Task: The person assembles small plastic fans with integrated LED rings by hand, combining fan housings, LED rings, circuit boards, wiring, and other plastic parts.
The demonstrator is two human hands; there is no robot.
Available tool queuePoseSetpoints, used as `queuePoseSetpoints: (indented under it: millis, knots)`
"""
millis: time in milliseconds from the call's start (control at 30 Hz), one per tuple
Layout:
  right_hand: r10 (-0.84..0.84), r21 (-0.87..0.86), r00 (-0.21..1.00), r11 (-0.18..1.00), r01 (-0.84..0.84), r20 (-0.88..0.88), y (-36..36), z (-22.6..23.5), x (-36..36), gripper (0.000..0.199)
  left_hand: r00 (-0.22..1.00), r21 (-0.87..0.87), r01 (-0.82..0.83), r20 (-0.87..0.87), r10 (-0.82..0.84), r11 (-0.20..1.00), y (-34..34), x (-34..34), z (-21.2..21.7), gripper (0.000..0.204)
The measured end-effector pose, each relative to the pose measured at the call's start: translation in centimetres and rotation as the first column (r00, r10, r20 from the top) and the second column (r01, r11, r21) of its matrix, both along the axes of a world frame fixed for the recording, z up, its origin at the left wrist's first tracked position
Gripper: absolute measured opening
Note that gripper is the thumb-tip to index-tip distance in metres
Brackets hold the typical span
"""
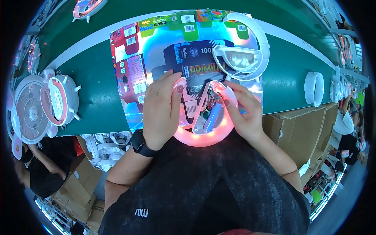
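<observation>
A round white ring lamp (203, 140), glowing pinkish red, is held close in front of my body. Set inside the ring, a half-moon housing (201, 111) stands uncovered, showing coloured wires, a green circuit board and a blue cylindrical battery (213, 118). My left hand (161, 103) grips the ring's left side, thumb on its upper end. On the other side my right hand (246, 111) pinches the ring's upper right part, fingertips beside the wires. Beyond it lies a second white ring (264, 45) with a clear half-moon panel (243, 58) lit white.
A flattened printed cardboard sheet (156, 45) covers part of the green table (98, 102). White fan grille (31, 105) and a ring housing (71, 100) stand left; a white ring (309, 89) stands right. Cardboard boxes (295, 133) flank me. A box holds white ring parts (107, 150). Another person's arm (49, 162) shows left.
</observation>
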State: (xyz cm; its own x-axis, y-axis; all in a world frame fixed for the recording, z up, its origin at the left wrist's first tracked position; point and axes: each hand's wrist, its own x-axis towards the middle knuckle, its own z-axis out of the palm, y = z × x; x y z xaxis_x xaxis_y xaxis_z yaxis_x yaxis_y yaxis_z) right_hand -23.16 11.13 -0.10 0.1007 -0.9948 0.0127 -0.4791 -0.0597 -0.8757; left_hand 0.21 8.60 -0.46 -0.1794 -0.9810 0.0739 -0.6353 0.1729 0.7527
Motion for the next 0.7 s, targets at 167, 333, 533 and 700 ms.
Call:
queuePoseSetpoints:
  millis: [167, 333, 533, 700]
  knots:
    - [-0.066, -0.023, 0.997, 0.998, 0.067, 0.026, -1.2, -0.3, 1.0, 0.023, 0.956, -0.173, 0.081, 0.293, -0.027, 0.982, -1.2, -0.5, 0.8, 0.036]
    - [0.072, -0.184, 0.988, 0.978, -0.096, -0.134, -0.8, -0.8, -0.5, 0.024, 0.994, 0.031, 0.111, -0.012, -0.111, 0.993, -1.9, 0.5, 0.0, 0.043]
    - [0.016, -0.401, 0.985, 0.912, -0.085, -0.172, 1.4, 0.3, -0.2, 0.027, 0.701, 0.500, 0.140, -0.659, 0.272, 0.854, 0.6, -0.7, 2.4, 0.053]
    - [-0.011, -0.501, 0.980, 0.860, -0.092, -0.199, 1.6, -0.1, -0.2, 0.028, 0.701, 0.526, 0.166, -0.658, 0.275, 0.834, 0.6, -1.3, 2.4, 0.054]
